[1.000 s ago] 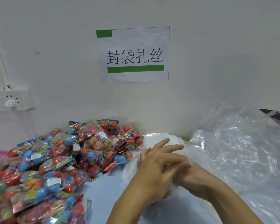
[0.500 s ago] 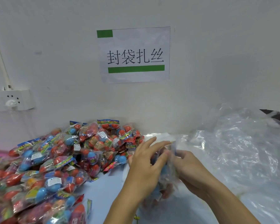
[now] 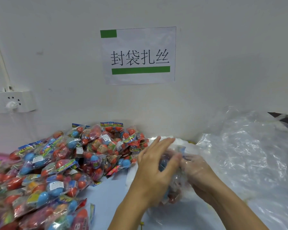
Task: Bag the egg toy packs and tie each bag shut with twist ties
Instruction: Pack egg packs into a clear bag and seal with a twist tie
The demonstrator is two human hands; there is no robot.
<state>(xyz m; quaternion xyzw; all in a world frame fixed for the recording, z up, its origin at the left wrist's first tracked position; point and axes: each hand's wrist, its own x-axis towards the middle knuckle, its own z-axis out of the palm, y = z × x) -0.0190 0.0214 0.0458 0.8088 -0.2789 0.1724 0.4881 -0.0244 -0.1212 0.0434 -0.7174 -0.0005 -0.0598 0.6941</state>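
A big heap of egg toy packs point(image 3: 65, 163), red and blue eggs in printed film, covers the left of the table. Between my hands is one clear bag point(image 3: 173, 195) with an egg toy pack inside; its blue and red eggs show through the film. My left hand point(image 3: 155, 168) holds it from the left, thumb laid across the top and fingers stretched toward the wall. My right hand point(image 3: 198, 173) grips the bag from the right, and clear film veils its fingers. The motion blurs both hands.
A large crumpled mass of clear plastic bags point(image 3: 249, 155) fills the right side up to the wall. The light blue table top point(image 3: 110, 195) shows between heap and hands. On the wall are a paper sign point(image 3: 140, 55) and a power strip point(image 3: 12, 102).
My hands were pressed together on the white film a second ago. They have since lifted a clear bag with a pack in it and moved slightly toward the wall; film now covers the right hand.
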